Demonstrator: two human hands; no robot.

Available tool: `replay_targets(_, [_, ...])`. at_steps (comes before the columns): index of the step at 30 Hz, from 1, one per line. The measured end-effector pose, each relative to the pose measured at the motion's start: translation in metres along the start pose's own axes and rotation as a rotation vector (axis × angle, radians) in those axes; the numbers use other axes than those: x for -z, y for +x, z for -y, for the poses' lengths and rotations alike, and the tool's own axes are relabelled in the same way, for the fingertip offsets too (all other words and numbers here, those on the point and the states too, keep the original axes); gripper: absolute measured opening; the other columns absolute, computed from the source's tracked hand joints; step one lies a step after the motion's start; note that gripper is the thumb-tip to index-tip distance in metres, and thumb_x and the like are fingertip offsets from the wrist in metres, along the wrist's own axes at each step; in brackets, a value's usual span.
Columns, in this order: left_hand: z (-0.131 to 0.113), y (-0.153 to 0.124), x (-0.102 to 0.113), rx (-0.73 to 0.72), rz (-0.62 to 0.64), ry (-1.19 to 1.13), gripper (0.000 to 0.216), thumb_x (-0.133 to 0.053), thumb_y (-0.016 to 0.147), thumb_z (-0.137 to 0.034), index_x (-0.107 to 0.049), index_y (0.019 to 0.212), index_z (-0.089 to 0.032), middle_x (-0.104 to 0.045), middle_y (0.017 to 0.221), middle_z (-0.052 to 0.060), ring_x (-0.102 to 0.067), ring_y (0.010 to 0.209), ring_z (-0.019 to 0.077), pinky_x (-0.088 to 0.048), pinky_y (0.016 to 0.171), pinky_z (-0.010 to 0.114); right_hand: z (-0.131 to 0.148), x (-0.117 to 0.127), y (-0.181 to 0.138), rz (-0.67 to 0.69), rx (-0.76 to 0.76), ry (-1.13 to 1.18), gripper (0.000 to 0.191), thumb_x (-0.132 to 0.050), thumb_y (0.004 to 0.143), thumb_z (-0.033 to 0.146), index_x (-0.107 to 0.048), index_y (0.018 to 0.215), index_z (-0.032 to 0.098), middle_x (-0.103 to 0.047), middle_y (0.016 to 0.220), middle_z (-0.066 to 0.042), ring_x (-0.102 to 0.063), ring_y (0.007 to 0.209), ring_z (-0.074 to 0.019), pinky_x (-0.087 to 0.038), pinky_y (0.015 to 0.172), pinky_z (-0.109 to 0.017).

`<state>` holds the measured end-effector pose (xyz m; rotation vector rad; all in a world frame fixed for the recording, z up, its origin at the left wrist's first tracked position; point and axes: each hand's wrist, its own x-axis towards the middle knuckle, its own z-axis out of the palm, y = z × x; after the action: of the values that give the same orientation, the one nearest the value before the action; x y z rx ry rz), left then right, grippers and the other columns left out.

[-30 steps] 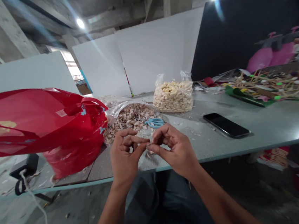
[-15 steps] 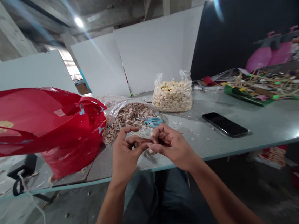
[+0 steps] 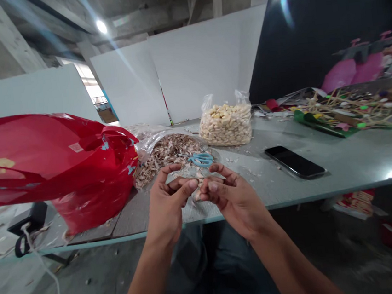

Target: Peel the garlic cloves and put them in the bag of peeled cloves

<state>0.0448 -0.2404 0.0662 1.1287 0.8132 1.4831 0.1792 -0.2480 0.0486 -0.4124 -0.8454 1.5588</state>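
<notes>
My left hand [image 3: 166,200] and my right hand [image 3: 230,197] meet over the near edge of the grey table [image 3: 324,185]. Both pinch one small pale garlic clove [image 3: 198,194] between thumbs and fingertips. Just beyond them lies a heap of dry garlic skins [image 3: 169,153] on clear plastic, with blue-handled scissors [image 3: 200,159] resting on it. Farther back stands a clear bag of peeled garlic cloves [image 3: 225,124].
A big red plastic bag [image 3: 55,165] fills the table's left side. A black phone [image 3: 294,161] lies to the right. Coloured sticks and craft clutter [image 3: 352,111] sit at the far right. White and black boards stand behind. A black device with a white cord [image 3: 26,223] hangs at left.
My right hand's fingers have uncurled and spread a little, and both thumbs now press on the clove. The hands stay in the same place.
</notes>
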Motion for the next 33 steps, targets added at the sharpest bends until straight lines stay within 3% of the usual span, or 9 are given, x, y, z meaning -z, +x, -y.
replay_targets(9, [-0.002,-0.004,-0.004,-0.013,0.012,0.0,0.048,-0.079,0.067,-0.025,-0.051,0.106,-0.02,-0.064,0.066,-0.004,-0.06,0.056,0.0092,-0.048,0.057,0.02,-0.003,-0.002,-0.001,-0.028,0.155,-0.157,0.037,-0.08,0.067,0.023,-0.056,0.096,0.022,-0.067,0.076,0.002,-0.066,0.072,-0.0136,-0.056,0.075,-0.032])
replay_targets(15, [0.0,-0.004,-0.004,-0.058,0.007,0.08,0.05,-0.079,0.065,-0.026,-0.05,0.105,-0.02,-0.065,0.066,-0.004,-0.063,0.06,0.0108,-0.049,0.06,0.021,-0.002,-0.005,-0.003,-0.062,0.227,-0.319,0.036,-0.079,0.067,0.025,-0.057,0.096,0.022,-0.065,0.073,0.004,-0.063,0.068,-0.0117,-0.052,0.066,-0.026])
replay_targets(26, [-0.002,-0.007,-0.006,-0.133,-0.026,0.206,0.047,-0.077,0.065,-0.024,-0.049,0.102,-0.02,-0.067,0.066,-0.003,-0.065,0.063,0.0135,-0.049,0.061,0.022,0.001,-0.007,-0.005,-0.098,0.255,-0.399,0.035,-0.078,0.067,0.026,-0.057,0.094,0.021,-0.062,0.071,0.004,-0.06,0.066,-0.0101,-0.051,0.062,-0.024])
replay_targets(33, [-0.01,-0.006,-0.004,-0.178,-0.024,0.383,0.043,-0.08,0.06,-0.019,-0.053,0.095,-0.019,-0.069,0.065,-0.001,-0.066,0.06,0.0154,-0.045,0.055,0.022,0.005,0.003,-0.003,0.0,0.149,-0.402,0.035,-0.078,0.068,0.025,-0.056,0.094,0.021,-0.058,0.068,0.005,-0.056,0.062,-0.0085,-0.05,0.062,-0.023])
